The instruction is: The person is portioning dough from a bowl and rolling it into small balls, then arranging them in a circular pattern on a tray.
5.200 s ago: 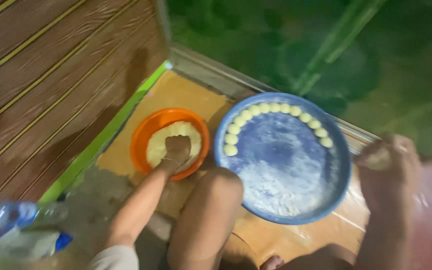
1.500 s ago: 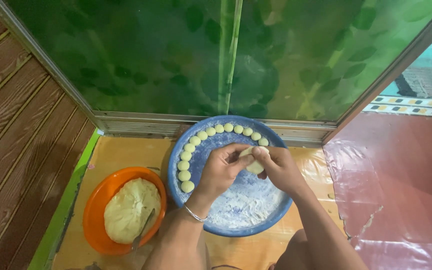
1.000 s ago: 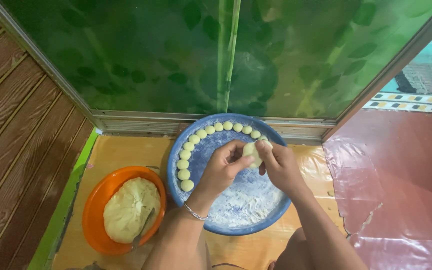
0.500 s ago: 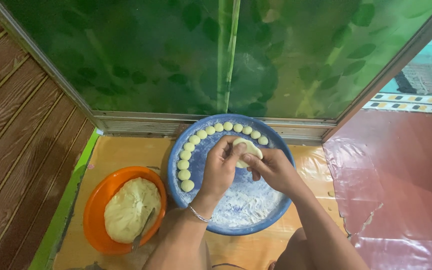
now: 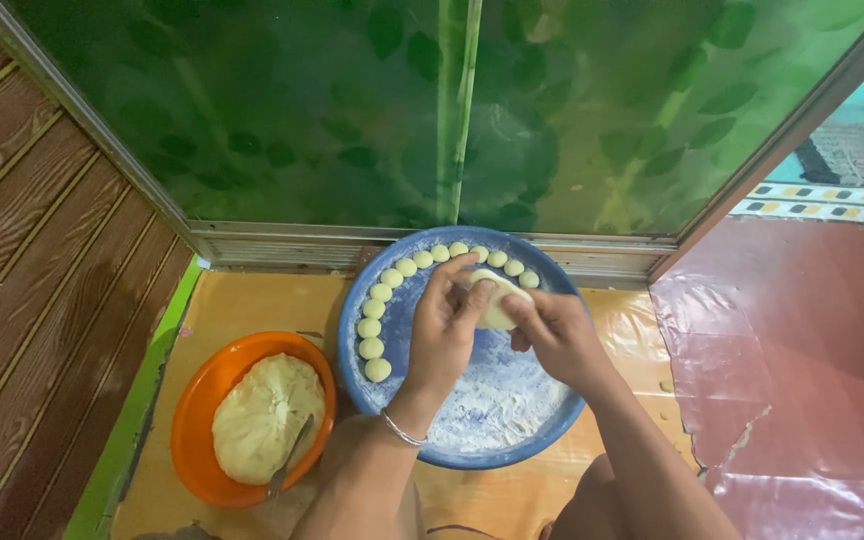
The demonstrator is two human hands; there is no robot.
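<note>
- The blue tray (image 5: 552,420), dusted with flour, is the landmark; it sits on the yellow floor mat (image 5: 252,310) in front of the green leaf-patterned glass (image 5: 352,110).
- Over the tray's far half, the left hand (image 5: 442,335) and right hand (image 5: 557,335) pinch one flattened dough piece (image 5: 497,300) between fingertips, shaping it.
- Done so far: a row of small dough balls (image 5: 380,293) curves along the tray's far-left rim.
- Left, as I judge it: a big dough lump (image 5: 267,415) remains in the orange bowl (image 5: 197,440) left of the tray, with a spoon handle (image 5: 290,462) resting in it.
- Against half a second ago, the piece looks flatter and sits lower, nearer the tray's middle; the row of balls is unchanged.
</note>
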